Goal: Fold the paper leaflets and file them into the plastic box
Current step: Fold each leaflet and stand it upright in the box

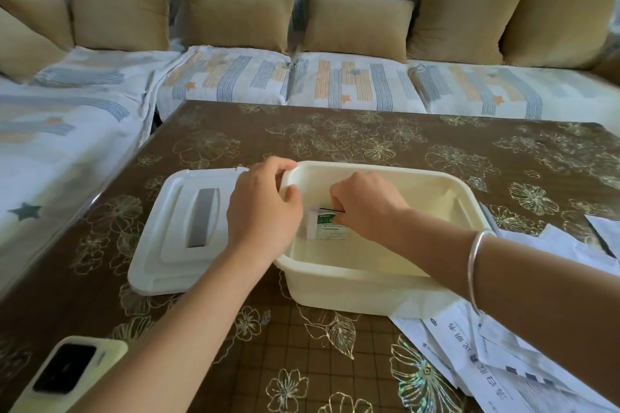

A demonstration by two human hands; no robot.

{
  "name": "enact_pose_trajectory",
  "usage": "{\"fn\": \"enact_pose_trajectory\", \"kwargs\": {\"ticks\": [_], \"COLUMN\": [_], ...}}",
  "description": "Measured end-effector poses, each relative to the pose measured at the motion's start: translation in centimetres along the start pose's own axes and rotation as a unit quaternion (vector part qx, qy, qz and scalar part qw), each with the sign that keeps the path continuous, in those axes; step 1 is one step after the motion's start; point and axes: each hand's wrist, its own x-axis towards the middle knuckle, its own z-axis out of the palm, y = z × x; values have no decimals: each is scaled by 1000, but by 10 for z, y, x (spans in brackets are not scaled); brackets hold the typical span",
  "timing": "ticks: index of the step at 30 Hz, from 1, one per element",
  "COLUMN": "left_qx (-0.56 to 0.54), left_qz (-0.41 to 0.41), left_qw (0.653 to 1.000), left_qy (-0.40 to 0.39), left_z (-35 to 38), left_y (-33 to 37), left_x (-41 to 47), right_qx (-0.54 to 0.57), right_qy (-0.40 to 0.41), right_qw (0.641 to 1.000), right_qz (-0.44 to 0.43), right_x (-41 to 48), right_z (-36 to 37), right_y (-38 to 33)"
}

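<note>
A cream plastic box stands open on the brown flowered table. My left hand grips the box's left rim, thumb inside and fingers curled over the far corner. My right hand reaches down into the box and pinches the top of a folded leaflet, white with green print, standing upright against the left inner wall. Several unfolded white leaflets lie spread on the table at the right, partly under my right forearm.
The box's white lid with a grey handle lies flat just left of the box. A phone in a pale yellow case lies at the table's near left corner. A sofa with tan cushions runs along the far and left sides.
</note>
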Motion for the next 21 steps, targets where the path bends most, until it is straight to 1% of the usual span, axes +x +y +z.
{"fn": "enact_pose_trajectory", "kwargs": {"ticks": [4, 9, 18, 21], "left_qx": [-4, -5, -14, -17], "left_qz": [0, -2, 2, 1], "left_qw": [1000, 1000, 1000, 1000], "left_qy": [-2, 0, 0, -1], "left_z": [-2, -2, -1, -1], "left_y": [2, 1, 1, 1], "left_x": [-1, -2, -1, -1], "right_qx": [-49, -61, -17, -16], "right_qy": [14, 15, -24, -24], "right_qw": [998, 997, 999, 999], "right_qz": [-25, -33, -39, -33], "right_x": [-4, -6, -7, -6], "right_z": [-6, -8, -9, -4], "right_y": [-2, -2, 8, 7]}}
